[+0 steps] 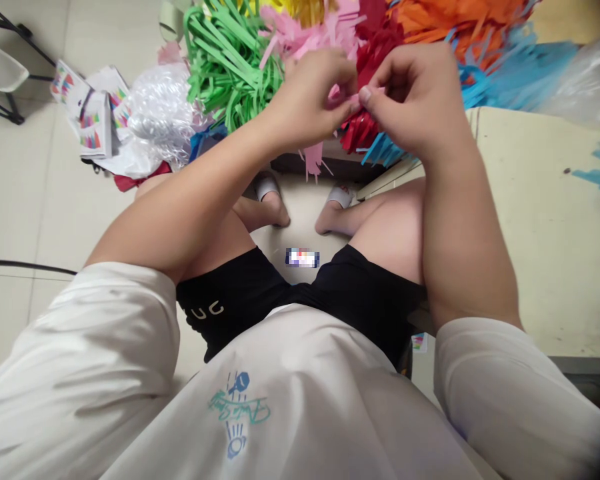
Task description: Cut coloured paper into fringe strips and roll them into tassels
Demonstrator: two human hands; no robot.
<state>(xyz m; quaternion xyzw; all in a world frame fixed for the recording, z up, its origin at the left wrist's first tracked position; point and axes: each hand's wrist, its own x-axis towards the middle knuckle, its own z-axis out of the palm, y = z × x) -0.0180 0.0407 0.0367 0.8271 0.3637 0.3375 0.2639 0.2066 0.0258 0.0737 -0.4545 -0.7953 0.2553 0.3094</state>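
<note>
Both grips closed: left hand (310,100) and right hand (415,100) pinch 1 pink paper strip (341,95) beside the table's (530,220) left edge. It looks light, floppy, tearable; probably best pinched gently near its end.

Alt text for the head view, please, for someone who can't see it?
A seated person's left hand and right hand pinch a pink paper strip between them, before a heap of colourful cut paper beside a pale table.
</note>
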